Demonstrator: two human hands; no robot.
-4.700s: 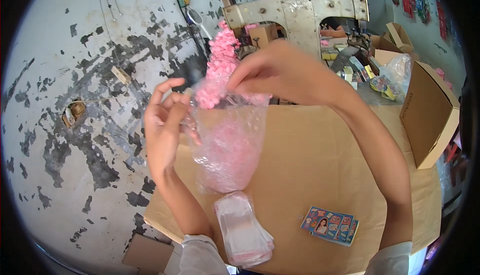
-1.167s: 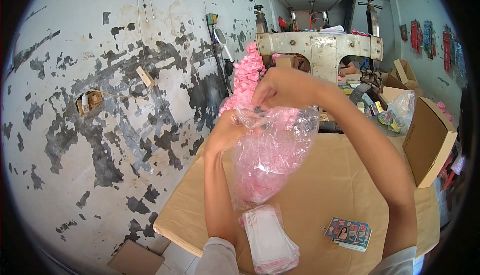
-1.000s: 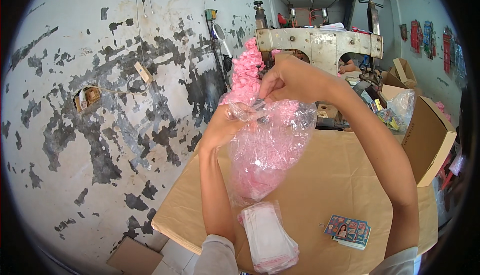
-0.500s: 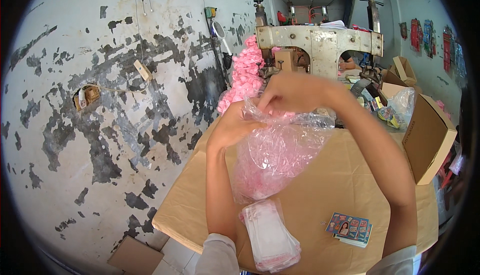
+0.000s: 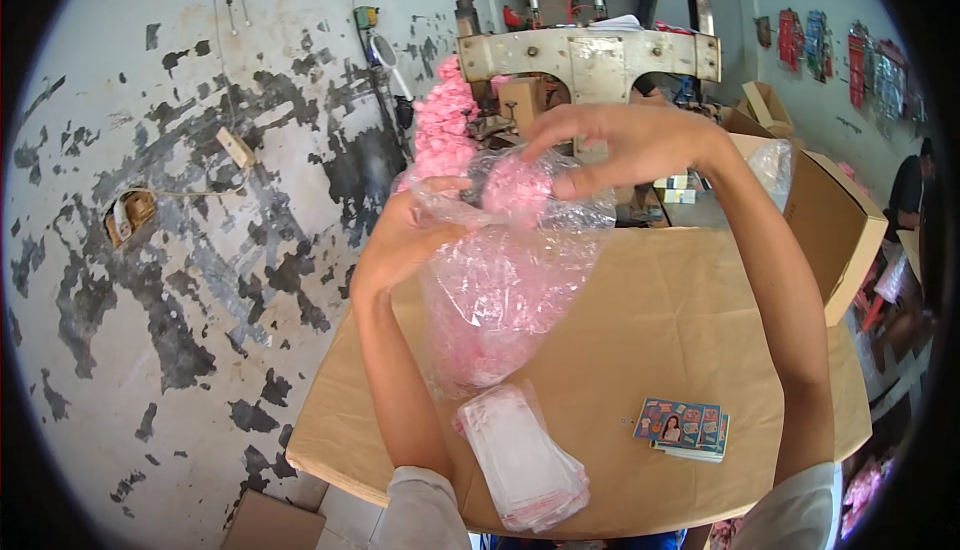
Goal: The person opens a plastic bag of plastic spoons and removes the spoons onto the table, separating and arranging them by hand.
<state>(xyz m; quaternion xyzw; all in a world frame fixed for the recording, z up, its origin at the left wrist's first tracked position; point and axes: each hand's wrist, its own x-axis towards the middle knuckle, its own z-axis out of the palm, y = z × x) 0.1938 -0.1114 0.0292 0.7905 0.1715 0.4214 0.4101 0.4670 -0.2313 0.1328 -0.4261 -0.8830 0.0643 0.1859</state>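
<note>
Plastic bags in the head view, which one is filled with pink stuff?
The clear bag held up by both hands, bulging with pink pieces. The stack of flat bags lying on the brown table looks empty.

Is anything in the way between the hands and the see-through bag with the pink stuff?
Nothing visible. The left hand already grips the clear bag at its mouth, and the right hand's fingertips press the pink pieces into its top.

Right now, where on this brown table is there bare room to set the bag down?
The widest bare patch of the table lies right of the pink-filled bag, above the printed cards and short of the open carton. The near edge is crowded by the stack of clear sleeves.
</note>
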